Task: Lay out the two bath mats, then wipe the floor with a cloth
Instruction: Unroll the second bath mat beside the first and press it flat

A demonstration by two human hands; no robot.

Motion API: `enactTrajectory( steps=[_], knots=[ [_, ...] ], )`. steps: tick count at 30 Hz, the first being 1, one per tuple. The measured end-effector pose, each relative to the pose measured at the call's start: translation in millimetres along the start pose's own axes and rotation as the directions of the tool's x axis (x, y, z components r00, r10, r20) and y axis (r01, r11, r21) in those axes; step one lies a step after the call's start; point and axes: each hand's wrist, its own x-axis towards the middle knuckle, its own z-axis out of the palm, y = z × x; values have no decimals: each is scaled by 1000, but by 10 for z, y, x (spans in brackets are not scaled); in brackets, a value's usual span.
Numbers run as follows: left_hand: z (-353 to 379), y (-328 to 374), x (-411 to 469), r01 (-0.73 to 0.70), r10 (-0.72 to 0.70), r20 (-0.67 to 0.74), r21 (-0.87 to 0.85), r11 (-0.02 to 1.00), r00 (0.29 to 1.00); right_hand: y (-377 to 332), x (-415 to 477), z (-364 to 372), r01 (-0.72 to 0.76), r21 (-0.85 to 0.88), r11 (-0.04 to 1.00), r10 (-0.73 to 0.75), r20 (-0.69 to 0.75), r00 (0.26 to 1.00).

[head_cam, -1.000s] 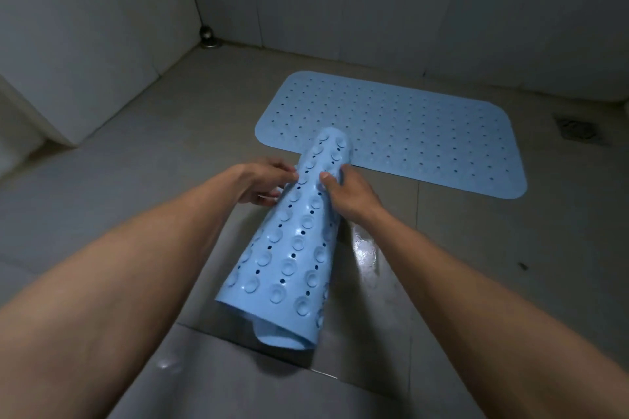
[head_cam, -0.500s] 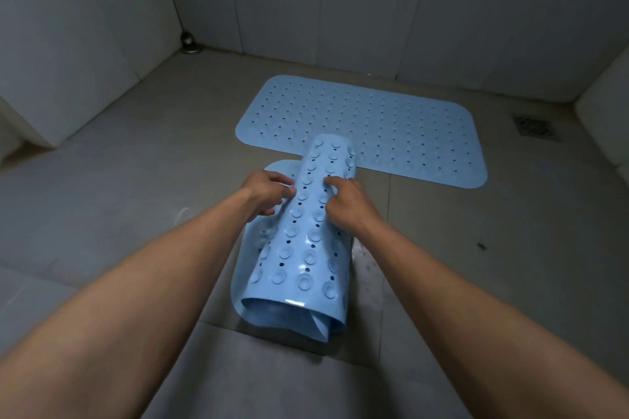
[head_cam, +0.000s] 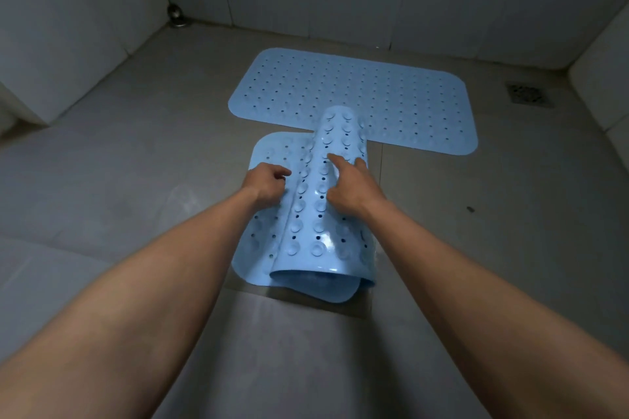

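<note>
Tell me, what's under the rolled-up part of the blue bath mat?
Its own unrolled part lies flat beneath the roll on the grey floor tiles. The roll covers the floor right under it, so nothing there can be seen.

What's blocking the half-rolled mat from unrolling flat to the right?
Nothing visible: bare floor right of the rolled mat, bar a small dark speck. The roll's far end overlaps the near edge of the flat mat in view; contact unclear.

In front of flat mat (head_cam: 354, 95), far end over its near edge: half-unrolled mat (head_cam: 316, 224). Right of flat mat: floor drain (head_cam: 528, 95). Behind-left: corner fitting (head_cam: 176, 15).
</note>
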Motion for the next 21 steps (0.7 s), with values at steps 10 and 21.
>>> enactTrajectory(
  steps=[10, 21],
  knots=[
    [262, -120, -132, -111, 102, 52, 216, 970, 993, 79, -242, 95, -126, -118, 985, 115, -95, 989],
    [366, -402, -106, -163, 42, 241, 507, 846, 970, 229, -427, 107, -122, 8, 993, 122, -33, 992]
  ],
)
